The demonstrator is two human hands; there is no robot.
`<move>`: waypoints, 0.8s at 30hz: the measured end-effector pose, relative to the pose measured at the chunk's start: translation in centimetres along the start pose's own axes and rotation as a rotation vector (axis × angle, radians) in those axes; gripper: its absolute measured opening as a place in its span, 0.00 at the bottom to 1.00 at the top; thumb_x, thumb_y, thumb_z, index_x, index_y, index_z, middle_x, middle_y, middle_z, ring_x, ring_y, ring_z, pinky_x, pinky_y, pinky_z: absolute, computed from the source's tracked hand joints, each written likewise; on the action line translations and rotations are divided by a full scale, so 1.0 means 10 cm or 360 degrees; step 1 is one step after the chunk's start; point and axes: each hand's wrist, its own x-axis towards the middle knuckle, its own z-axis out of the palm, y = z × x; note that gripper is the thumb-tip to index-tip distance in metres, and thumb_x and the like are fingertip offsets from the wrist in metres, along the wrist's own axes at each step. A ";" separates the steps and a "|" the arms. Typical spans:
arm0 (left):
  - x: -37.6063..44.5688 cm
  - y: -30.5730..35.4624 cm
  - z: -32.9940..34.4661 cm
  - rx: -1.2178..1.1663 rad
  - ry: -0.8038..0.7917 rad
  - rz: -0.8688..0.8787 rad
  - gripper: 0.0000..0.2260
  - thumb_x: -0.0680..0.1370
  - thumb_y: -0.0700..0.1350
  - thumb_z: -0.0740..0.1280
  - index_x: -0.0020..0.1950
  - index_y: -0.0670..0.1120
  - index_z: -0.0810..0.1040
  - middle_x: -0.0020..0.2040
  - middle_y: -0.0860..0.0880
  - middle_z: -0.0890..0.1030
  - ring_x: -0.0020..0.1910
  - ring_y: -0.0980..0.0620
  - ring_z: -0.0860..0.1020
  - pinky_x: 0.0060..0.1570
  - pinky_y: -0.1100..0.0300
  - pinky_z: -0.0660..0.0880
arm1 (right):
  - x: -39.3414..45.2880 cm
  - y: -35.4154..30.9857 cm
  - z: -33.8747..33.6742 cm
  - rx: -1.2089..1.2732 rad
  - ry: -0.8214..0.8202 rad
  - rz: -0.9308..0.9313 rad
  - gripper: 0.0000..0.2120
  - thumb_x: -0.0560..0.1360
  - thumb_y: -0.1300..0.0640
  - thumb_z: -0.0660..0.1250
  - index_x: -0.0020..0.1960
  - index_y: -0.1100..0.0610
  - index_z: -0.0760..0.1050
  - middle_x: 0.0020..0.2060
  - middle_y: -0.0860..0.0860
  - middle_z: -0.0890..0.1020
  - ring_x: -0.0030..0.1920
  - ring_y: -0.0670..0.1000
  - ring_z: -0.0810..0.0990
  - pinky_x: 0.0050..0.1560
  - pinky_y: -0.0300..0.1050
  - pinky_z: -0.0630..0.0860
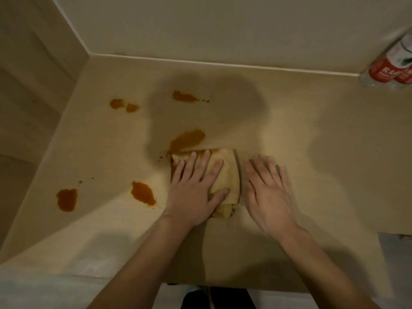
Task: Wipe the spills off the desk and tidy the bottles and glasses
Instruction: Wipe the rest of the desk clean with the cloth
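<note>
**Cloth pressed flat beside orange spills on a pale desk**

A folded yellow cloth is seen held down on a light wooden desk by the left hand, its fingers straight and spread across the fabric, nothing being gripped or pinched. The right hand is laid flat just beside the cloth's right edge, fingers extended and relaxed, palm down toward the bare desk surface; whether it is actually touching the wood cannot be told.

Several orange spills are left on the desk. The largest spill is met by the cloth's far left corner. Another patch lies near the left hand's wrist, and a further patch is seen well to the left, close to the desk's edge. Two smaller blotches and a streak are spread farther back, nearer the wall.

At the far right corner, against the wall, clear plastic bottles with red and white labels are partly caught at the frame's edge, well apart from both hands.
</note>
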 end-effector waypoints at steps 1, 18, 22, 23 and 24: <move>0.02 0.00 0.00 0.0024 -0.0006 -0.0006 0.32 0.79 0.71 0.36 0.80 0.61 0.35 0.82 0.53 0.35 0.79 0.48 0.32 0.78 0.45 0.38 | 0.05 0.03 -0.02 0.0019 0.0011 -0.0014 0.27 0.83 0.47 0.45 0.80 0.51 0.61 0.80 0.51 0.61 0.82 0.55 0.49 0.79 0.50 0.37; 0.66 -0.29 -0.21 -0.0039 -0.0003 -0.0154 0.31 0.77 0.73 0.35 0.78 0.65 0.33 0.81 0.55 0.33 0.78 0.49 0.30 0.77 0.45 0.34 | 0.65 0.14 -0.17 -0.0085 -0.0196 -0.0191 0.27 0.85 0.45 0.41 0.83 0.48 0.50 0.82 0.48 0.52 0.81 0.52 0.38 0.79 0.54 0.33; 0.35 -0.17 -0.10 -0.0058 0.0042 -0.0163 0.31 0.79 0.72 0.37 0.79 0.64 0.33 0.81 0.54 0.33 0.79 0.48 0.30 0.77 0.45 0.35 | 0.70 0.14 -0.15 -0.0039 -0.0241 -0.0124 0.30 0.81 0.43 0.37 0.82 0.46 0.48 0.82 0.46 0.49 0.77 0.46 0.31 0.77 0.51 0.29; 0.28 -0.14 -0.07 -0.0065 0.0051 -0.0158 0.31 0.80 0.72 0.39 0.79 0.64 0.34 0.81 0.54 0.34 0.79 0.48 0.31 0.77 0.45 0.35 | 0.71 0.13 -0.14 -0.0031 -0.0254 -0.0122 0.31 0.80 0.42 0.35 0.82 0.46 0.48 0.82 0.46 0.49 0.79 0.48 0.32 0.78 0.52 0.30; 0.24 -0.14 -0.06 -0.0069 0.0062 -0.0143 0.31 0.80 0.71 0.40 0.80 0.63 0.36 0.82 0.54 0.36 0.80 0.48 0.33 0.77 0.45 0.36 | 0.74 0.10 -0.12 -0.0014 -0.0260 -0.0113 0.33 0.79 0.41 0.33 0.82 0.47 0.48 0.82 0.46 0.50 0.80 0.50 0.34 0.78 0.54 0.32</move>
